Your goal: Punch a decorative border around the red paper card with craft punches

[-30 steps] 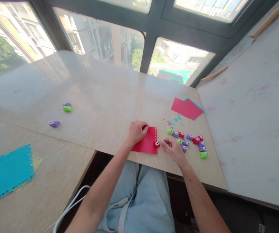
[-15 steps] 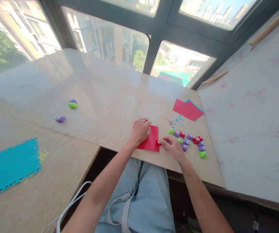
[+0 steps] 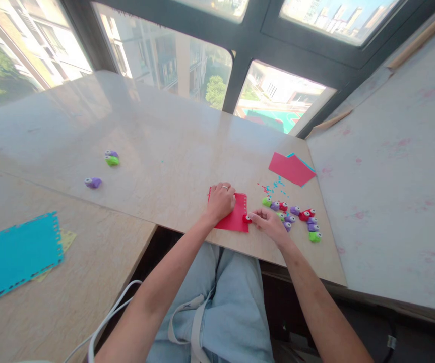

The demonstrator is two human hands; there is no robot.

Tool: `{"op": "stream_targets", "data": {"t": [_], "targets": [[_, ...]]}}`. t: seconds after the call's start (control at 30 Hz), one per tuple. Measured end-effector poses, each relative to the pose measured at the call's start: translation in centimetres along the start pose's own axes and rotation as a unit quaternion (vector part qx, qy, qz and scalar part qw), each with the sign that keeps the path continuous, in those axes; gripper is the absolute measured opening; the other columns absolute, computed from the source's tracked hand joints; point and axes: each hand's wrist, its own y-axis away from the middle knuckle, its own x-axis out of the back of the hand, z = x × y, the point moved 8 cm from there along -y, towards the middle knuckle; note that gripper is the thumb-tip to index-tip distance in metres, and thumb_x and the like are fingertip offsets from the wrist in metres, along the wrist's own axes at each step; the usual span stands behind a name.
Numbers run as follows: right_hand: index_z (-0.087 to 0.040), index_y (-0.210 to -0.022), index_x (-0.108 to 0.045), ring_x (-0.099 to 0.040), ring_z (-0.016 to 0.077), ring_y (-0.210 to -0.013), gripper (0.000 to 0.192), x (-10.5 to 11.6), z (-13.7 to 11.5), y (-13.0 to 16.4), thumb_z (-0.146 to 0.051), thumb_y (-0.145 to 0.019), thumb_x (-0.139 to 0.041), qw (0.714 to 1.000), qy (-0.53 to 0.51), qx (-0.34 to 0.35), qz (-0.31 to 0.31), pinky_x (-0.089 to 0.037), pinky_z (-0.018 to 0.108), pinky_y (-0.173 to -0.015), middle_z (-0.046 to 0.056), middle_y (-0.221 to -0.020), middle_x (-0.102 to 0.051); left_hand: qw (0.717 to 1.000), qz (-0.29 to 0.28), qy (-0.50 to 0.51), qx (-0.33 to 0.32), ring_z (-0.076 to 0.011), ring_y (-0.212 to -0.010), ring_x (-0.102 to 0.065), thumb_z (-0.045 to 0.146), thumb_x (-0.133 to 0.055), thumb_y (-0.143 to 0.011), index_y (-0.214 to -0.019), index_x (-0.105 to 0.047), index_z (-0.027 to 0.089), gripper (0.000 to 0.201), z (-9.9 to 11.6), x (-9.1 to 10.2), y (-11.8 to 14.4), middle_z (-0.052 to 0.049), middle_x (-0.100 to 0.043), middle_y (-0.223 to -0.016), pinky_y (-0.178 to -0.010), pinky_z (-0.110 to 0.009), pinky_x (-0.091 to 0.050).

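Partly under my left hand (image 3: 220, 202) lies a sheet of red paper (image 3: 234, 219) with a row of small punched holes along its right edge. The fingers of that hand are bent and press the sheet at its upper left part. A small red craft punch (image 3: 247, 218) with a white button sits at the paper's right edge. My right hand (image 3: 268, 223) grips this punch between thumb and fingers. Close by on the right stand several more craft punches (image 3: 295, 210) in purple, green and red.
Blue and red paper bits (image 3: 275, 186) lie scattered beyond the punches. Red sheets (image 3: 292, 168) over blue ones rest near the wall. Three punches (image 3: 93, 182) stand far left. A blue sheet (image 3: 16, 257) with punched edges covers a yellow one. A white cable (image 3: 113, 312) hangs at the table corner.
The red punch sits slightly higher along the paper's right edge, with my right hand still on it. My left hand stays on the sheet. The camera view has shifted a little.
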Motion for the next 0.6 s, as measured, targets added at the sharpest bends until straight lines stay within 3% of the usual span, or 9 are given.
{"op": "stream_targets", "data": {"t": [0.6], "targets": [[-0.019,-0.077,-0.064,-0.051,0.0142,-0.057,0.039,0.03,-0.64,0.08,-0.057,-0.071,-0.069,1.0,-0.019,-0.011,-0.013,-0.039,0.028,-0.055,0.0,-0.064,-0.06,1.0,0.004,-0.017,-0.008,-0.0268,-0.108,-0.053,0.02,-0.05,-0.093,-0.098,-0.064,0.018,0.016,0.08,-0.13,-0.06,-0.011,-0.064,-0.114,-0.089,-0.041,-0.039]]}}
